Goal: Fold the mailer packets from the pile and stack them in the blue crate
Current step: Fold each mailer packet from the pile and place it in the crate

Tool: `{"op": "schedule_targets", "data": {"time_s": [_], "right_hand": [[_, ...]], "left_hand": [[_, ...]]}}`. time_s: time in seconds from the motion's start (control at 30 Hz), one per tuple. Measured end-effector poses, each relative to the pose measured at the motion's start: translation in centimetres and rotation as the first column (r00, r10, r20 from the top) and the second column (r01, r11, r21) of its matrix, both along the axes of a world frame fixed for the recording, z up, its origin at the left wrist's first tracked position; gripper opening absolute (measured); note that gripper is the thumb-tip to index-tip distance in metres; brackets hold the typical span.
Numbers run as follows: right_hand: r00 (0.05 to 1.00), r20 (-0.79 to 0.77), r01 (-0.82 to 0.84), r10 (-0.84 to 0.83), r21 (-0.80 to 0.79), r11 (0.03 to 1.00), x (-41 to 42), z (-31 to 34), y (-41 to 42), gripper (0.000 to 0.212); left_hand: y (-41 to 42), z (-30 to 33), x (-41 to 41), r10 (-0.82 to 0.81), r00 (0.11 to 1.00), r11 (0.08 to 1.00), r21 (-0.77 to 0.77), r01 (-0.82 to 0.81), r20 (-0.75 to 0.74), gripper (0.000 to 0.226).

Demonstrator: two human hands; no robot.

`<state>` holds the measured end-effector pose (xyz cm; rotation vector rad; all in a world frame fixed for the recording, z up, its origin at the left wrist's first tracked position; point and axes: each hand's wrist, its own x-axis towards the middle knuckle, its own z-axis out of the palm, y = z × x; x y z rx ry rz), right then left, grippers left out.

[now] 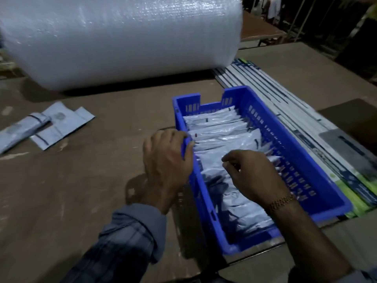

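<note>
The blue crate (295, 160) stands on the table right of centre, holding a row of several folded grey mailer packets (220, 129) on edge. My left hand (165, 158) grips the crate's left rim, fingers curled over it. My right hand (253, 176) is inside the crate over the middle of the row. Its fingers are curled down around a folded packet (212, 156), with the thumb at the near side. A few unfolded grey mailers (59, 127) lie flat on the table at the far left.
A big roll of bubble wrap (122, 37) lies across the back of the brown table (81, 190). Flat printed cartons (285, 103) lie under and to the right of the crate. The table's edge runs along the right.
</note>
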<state>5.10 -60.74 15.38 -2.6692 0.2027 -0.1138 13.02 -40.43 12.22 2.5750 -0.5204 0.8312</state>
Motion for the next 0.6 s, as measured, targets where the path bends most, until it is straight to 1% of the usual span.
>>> {"op": "schedule_targets", "data": {"time_s": [0.1,0.17,0.2,0.27,0.33,0.43,0.47,0.53,0.6], "right_hand": [[0.992,0.12,-0.053,0.048,0.034,0.998,1.9,0.5,6.1,0.016],[0.986,0.136,-0.11,0.101,0.064,0.992,3.2,0.4,10.3,0.02],[0.982,0.139,-0.142,0.131,0.075,0.987,3.9,0.1,12.4,0.024],[0.972,0.119,-0.213,0.203,0.079,0.974,5.6,-0.9,16.2,0.026],[0.96,0.06,-0.276,0.273,0.049,0.96,7.5,-2.2,19.9,0.022],[0.939,0.011,-0.343,0.343,0.005,0.939,10.7,-4.4,24.9,0.021],[0.935,0.006,-0.355,0.355,-0.014,0.935,11.8,-5.2,26.6,0.021],[0.93,-0.004,-0.369,0.369,-0.029,0.929,14.2,-6.8,30.0,0.021],[0.923,-0.024,-0.385,0.385,-0.022,0.923,16.8,-8.3,33.5,0.021]], "left_hand": [[8.0,-2.0,1.8,0.155,0.983,0.988,0.023,-0.153,-0.095,0.038],[14.3,-3.9,2.4,0.234,0.956,0.972,0.048,-0.229,-0.177,0.041],[17.6,-5.1,2.7,0.278,0.929,0.96,0.064,-0.271,-0.246,0.043],[24.0,-7.4,3.0,0.364,0.846,0.93,0.094,-0.357,-0.389,0.048],[29.9,-9.7,3.3,0.43,0.747,0.893,0.116,-0.435,-0.507,0.053],[37.5,-11.4,4.7,0.505,0.621,0.841,0.177,-0.512,-0.599,0.06],[39.8,-11.8,5.6,0.504,0.582,0.829,0.17,-0.533,-0.638,0.065],[43.7,-12.7,7.3,0.492,0.511,0.804,0.144,-0.577,-0.705,0.085],[46.8,-14.0,8.6,0.55,0.392,0.749,0.226,-0.623,-0.738,0.109]]}}
